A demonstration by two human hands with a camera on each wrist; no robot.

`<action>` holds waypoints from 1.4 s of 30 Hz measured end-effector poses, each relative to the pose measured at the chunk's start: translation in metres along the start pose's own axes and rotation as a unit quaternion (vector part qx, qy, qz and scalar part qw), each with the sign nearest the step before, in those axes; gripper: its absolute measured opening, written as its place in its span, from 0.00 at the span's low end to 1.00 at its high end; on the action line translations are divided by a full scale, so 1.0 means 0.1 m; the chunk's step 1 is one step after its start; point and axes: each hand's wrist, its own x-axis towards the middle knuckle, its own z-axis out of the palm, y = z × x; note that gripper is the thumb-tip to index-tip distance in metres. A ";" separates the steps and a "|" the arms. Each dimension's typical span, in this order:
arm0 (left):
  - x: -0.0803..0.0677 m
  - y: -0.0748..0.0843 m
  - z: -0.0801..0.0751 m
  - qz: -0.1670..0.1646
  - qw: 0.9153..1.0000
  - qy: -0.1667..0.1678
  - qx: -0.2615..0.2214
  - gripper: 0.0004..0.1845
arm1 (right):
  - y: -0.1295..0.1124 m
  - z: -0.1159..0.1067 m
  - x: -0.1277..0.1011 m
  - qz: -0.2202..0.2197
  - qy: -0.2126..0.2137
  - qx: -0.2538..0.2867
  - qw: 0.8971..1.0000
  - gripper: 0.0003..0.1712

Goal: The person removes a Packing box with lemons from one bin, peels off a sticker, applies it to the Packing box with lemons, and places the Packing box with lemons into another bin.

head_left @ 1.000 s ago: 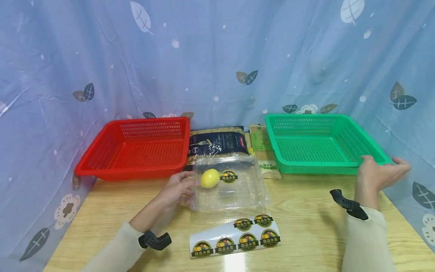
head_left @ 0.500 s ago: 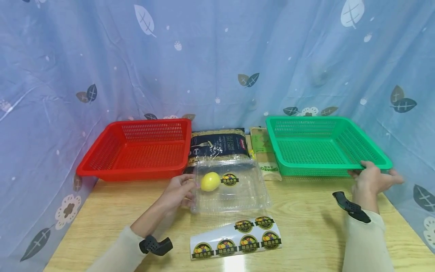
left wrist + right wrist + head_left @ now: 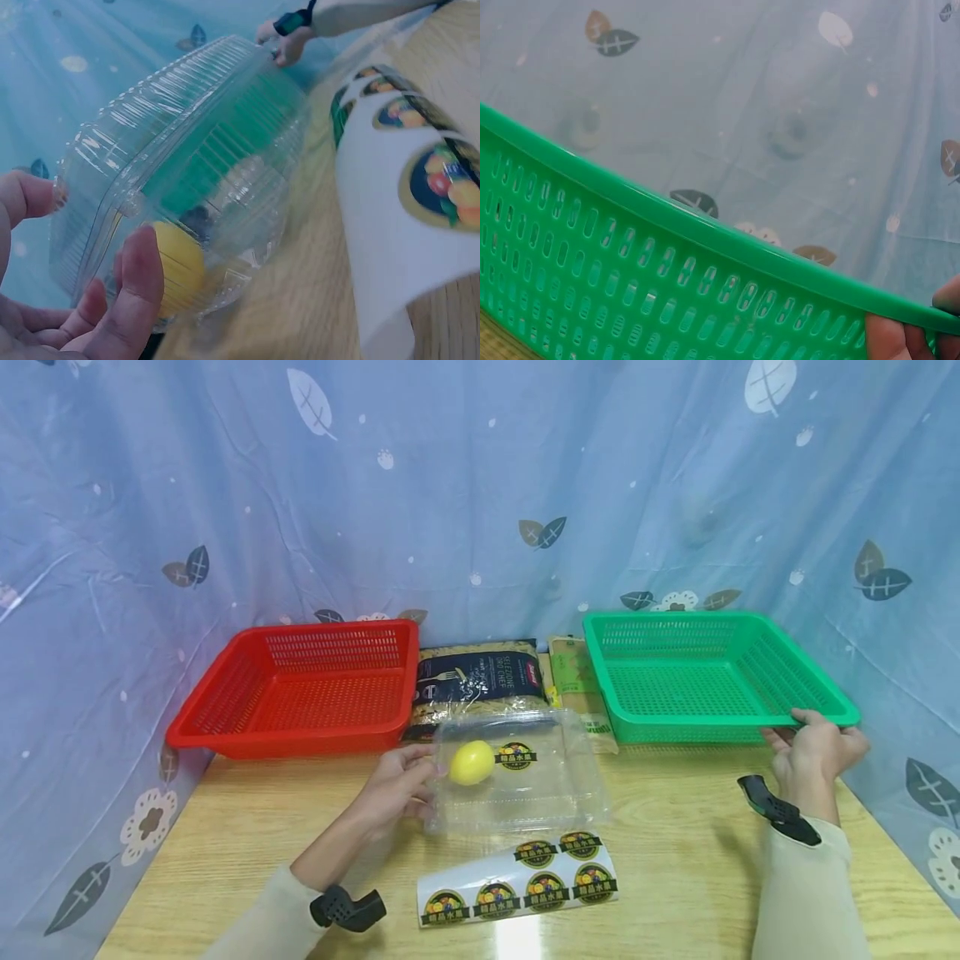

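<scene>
both hands engaged, one per container

left hand (image 3: 393, 787) grips left edge of the clear clamshell box (image 3: 521, 768) on the tabletop (image 3: 675, 860), lemon (image 3: 472, 762) inside near that hand. right hand (image 3: 813, 752) curled round the near right rim of the green basket (image 3: 712, 681). sticker sheet (image 3: 517, 887) lies just in front of the box.

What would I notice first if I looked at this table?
Two bright baskets stand at the back of the wooden table: a red basket on the left and a green basket on the right, whose front rim the right hand grips. In the middle, the left hand holds a clear plastic box with a yellow lemon inside, and a sheet of fruit stickers lies in front.
</scene>
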 end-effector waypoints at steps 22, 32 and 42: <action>0.20 0.61 0.32 0.034 0.997 -0.049 -0.044 0.23 | -0.04 -0.06 0.01 -0.020 -0.038 -0.010 0.999 0.16; 0.41 0.86 0.51 0.054 0.996 -0.052 -0.047 0.28 | 0.01 -0.03 0.01 -0.013 -0.047 -0.014 0.999 0.43; 0.73 0.95 0.96 0.046 0.994 -0.071 -0.064 0.17 | 0.00 -0.04 0.02 -0.027 -0.053 -0.004 0.998 0.35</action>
